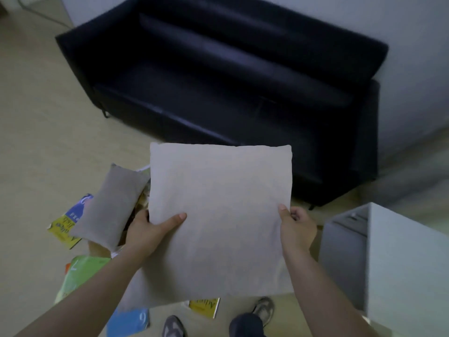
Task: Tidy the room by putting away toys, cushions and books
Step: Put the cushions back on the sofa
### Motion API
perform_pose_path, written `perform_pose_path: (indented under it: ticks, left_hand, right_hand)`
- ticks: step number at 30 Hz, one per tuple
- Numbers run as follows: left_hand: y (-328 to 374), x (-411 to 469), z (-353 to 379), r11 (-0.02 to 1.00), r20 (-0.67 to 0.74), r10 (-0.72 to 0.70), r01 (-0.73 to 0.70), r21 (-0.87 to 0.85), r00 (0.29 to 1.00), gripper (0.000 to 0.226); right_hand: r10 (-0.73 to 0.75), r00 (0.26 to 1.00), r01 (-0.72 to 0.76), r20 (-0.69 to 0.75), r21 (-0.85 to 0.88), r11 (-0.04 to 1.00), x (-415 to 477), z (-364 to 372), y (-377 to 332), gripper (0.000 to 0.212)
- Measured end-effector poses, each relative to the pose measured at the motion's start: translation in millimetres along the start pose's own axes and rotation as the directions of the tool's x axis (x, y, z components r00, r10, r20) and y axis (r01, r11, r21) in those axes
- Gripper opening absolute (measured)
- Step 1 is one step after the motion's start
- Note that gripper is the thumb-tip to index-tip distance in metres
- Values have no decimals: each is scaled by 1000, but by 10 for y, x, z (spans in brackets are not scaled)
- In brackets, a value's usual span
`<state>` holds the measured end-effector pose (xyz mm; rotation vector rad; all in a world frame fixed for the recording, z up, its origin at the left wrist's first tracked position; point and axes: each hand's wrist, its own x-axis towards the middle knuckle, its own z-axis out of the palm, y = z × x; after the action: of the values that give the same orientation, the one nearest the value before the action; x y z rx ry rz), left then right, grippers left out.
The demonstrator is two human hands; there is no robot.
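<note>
I hold a large square beige cushion (218, 215) flat in front of me, above the floor. My left hand (150, 229) grips its left edge, thumb on top. My right hand (296, 227) grips its right edge. A smaller beige cushion (109, 207) lies on the floor to the left, on top of scattered books. A yellow-and-blue book (65, 224) sticks out under it. A green book (80, 271), a blue book (128, 322) and a yellow book (205, 307) lie near my feet. The black sofa (230, 76) stands just ahead, its seat bare.
A white cabinet or box (401, 263) stands at the right, close to my right arm. A cardboard piece (99, 249) lies under the small cushion. My shoes (263, 310) are at the bottom. White wall rises behind the sofa.
</note>
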<state>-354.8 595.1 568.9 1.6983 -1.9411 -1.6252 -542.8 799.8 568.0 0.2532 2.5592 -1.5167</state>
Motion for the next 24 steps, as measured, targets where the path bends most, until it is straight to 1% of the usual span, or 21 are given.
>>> perform_pose_path:
  ticks: [2, 5, 9, 12, 18, 24]
  left_hand:
    - [270, -132, 74, 999, 35, 40, -40, -9, 999, 67]
    - [666, -312, 233, 995, 73, 101, -101, -5, 992, 57]
    - [1203, -495, 581, 986, 96, 160, -163, 23, 982, 64]
    - [1578, -673, 940, 981, 88, 181, -186, 50, 980, 71]
    - [2158, -918, 1757, 974, 60, 214, -218, 63, 975, 76]
    - [2507, -1036, 2375, 972, 90, 215, -222, 73, 972, 74]
  right_hand:
    - [-16, 999, 18, -47, 38, 999, 69, -274, -155, 35]
    - [-25, 994, 33, -110, 75, 997, 199, -674, -352, 39]
    - [-31, 985, 51, -171, 112, 992, 457, -1186, -538, 33]
    - [-48, 976, 75, -213, 118, 990, 749, -1547, -603, 34]
    - [-59, 972, 88, -228, 119, 989, 1500, -2259, -689, 34]
    - [-74, 967, 104, -245, 110, 988, 2082, -2705, -642, 34]
